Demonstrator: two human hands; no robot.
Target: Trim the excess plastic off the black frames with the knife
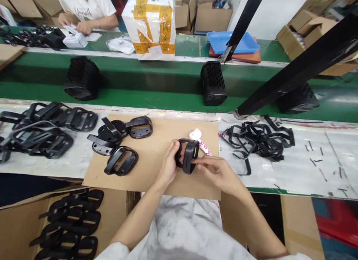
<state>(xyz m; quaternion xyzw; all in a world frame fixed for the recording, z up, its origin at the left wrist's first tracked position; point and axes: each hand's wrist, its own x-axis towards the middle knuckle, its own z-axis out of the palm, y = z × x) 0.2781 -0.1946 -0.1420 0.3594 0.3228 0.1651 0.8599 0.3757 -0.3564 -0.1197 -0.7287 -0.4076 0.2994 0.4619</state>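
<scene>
Both my hands hold one black plastic oval frame part [188,154] just above a brown cardboard sheet [156,155]. My left hand [168,164] wraps its fingers round the part's left side. My right hand [218,170] pinches the part's right edge with thumb and fingers. A white tool with pink lettering [199,139] lies on the cardboard just behind the part. Several more black frame parts [119,140] lie on the cardboard to the left.
A pile of black frame parts [39,127] covers the table's left; trimmed black scraps [260,139] lie to the right. A cardboard box with black parts [72,222] stands lower left. Black mesh housings [213,83] ride the green conveyor [145,85]. Another person [84,14] works across it.
</scene>
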